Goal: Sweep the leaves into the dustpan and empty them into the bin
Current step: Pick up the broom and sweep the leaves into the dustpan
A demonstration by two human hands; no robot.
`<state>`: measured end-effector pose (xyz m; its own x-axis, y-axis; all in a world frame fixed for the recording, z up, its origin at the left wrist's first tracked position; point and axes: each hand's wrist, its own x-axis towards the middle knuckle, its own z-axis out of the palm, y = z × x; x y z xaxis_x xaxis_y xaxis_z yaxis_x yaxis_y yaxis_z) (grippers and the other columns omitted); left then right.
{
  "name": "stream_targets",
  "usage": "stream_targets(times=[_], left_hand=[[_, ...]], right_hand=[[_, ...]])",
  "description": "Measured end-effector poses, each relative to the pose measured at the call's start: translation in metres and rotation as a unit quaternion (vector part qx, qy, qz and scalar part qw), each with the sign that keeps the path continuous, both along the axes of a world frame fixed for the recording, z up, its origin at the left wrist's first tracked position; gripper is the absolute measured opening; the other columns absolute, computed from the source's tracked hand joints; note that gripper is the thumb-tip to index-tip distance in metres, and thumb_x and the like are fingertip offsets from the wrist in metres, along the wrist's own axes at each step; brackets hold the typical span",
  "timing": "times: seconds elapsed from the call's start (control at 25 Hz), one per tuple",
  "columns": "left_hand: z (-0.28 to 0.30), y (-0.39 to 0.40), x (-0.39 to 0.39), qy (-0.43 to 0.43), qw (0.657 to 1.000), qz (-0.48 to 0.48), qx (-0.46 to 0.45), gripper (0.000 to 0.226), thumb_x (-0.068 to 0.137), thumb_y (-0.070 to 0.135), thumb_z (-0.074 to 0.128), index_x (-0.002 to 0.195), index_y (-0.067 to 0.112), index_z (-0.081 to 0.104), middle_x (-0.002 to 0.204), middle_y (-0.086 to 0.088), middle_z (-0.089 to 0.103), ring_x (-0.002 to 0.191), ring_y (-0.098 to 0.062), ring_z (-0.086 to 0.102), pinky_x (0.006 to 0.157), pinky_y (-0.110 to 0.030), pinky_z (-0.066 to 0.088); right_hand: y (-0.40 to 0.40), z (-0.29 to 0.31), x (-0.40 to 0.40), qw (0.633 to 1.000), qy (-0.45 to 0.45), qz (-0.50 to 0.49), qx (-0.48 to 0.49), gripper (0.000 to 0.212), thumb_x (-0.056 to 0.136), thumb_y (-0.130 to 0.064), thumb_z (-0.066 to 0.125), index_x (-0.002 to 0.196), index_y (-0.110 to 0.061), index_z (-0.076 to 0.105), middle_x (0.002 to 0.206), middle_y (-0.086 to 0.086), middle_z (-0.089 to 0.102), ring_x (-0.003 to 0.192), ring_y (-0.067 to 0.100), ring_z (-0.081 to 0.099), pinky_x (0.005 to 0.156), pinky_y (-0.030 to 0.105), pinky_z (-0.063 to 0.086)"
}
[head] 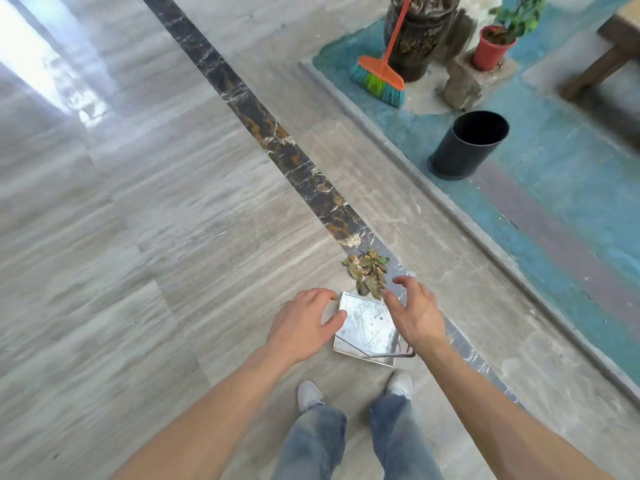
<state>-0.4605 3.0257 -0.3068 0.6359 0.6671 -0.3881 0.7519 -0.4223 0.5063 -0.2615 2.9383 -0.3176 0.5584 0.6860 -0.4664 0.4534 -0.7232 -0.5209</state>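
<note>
Your forearms enter from the lower edge of the frame, jeans and grey shoes (310,393) between them. Both hands hang over the metal dustpan (367,327), which lies flat on the grey marble floor (138,220) at lower centre.

Left hand (304,323): fingers loosely curled and relaxed, thumb pointing toward the pan's left rim, holding nothing. Whether it touches the pan, I cannot tell.

Right hand (414,311): fingers spread and slightly bent, over the pan's right side, gripping nothing.

Leaves (367,273): one small dry heap on the floor, just above the pan in the frame, touching or nearly touching its open front edge. Pan mouth faces the heap, presumably so a short push carries them in. None are inside it yet.

Broom (379,76), orange with green-blue bristles: upper centre, well apart, leaning at a dark planter (420,32). You hold no tool, so sweeping looks not yet begun.

Black bin (467,145): upright on the teal floor (554,168), right of centre, mouth open. A red plant pot (491,48) stands upper right.
</note>
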Motion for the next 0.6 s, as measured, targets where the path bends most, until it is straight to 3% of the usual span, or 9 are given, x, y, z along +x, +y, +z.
stream_targets(times=[0.12, 0.28, 0.6], left_hand=[[0.059, 0.041, -0.033, -0.026, 0.990, -0.033, 0.133, 0.061, 0.087, 0.067, 0.032, 0.124, 0.025, 0.057, 0.133, 0.009, 0.056, 0.131, -0.016, 0.044, 0.101, -0.037, 0.038], [0.123, 0.094, -0.055, -0.052, 0.966, -0.005, 0.254, 0.062, 0.085, 0.066, 0.037, 0.121, 0.022, 0.061, 0.131, 0.004, 0.060, 0.129, -0.020, 0.049, 0.103, -0.041, 0.039], [0.195, 0.212, -0.060, -0.097, 0.908, 0.016, 0.407, 0.058, 0.084, 0.064, 0.047, 0.117, 0.020, 0.065, 0.128, 0.001, 0.062, 0.127, -0.023, 0.051, 0.104, -0.044, 0.037]], right_hand=[[0.039, 0.067, -0.018, 0.988, -0.076, 0.106, 0.076, 0.045, 0.093, -0.054, 0.046, 0.127, -0.026, 0.057, 0.133, -0.002, 0.055, 0.130, 0.022, 0.044, 0.104, 0.042, 0.039], [0.093, 0.133, -0.022, 0.947, -0.196, 0.201, 0.156, 0.050, 0.091, -0.063, 0.041, 0.124, -0.030, 0.059, 0.135, -0.006, 0.056, 0.136, 0.023, 0.040, 0.109, 0.047, 0.035], [0.202, 0.203, -0.003, 0.887, -0.342, 0.218, 0.222, 0.053, 0.088, -0.071, 0.040, 0.121, -0.033, 0.059, 0.134, -0.007, 0.057, 0.140, 0.022, 0.037, 0.109, 0.048, 0.034]])
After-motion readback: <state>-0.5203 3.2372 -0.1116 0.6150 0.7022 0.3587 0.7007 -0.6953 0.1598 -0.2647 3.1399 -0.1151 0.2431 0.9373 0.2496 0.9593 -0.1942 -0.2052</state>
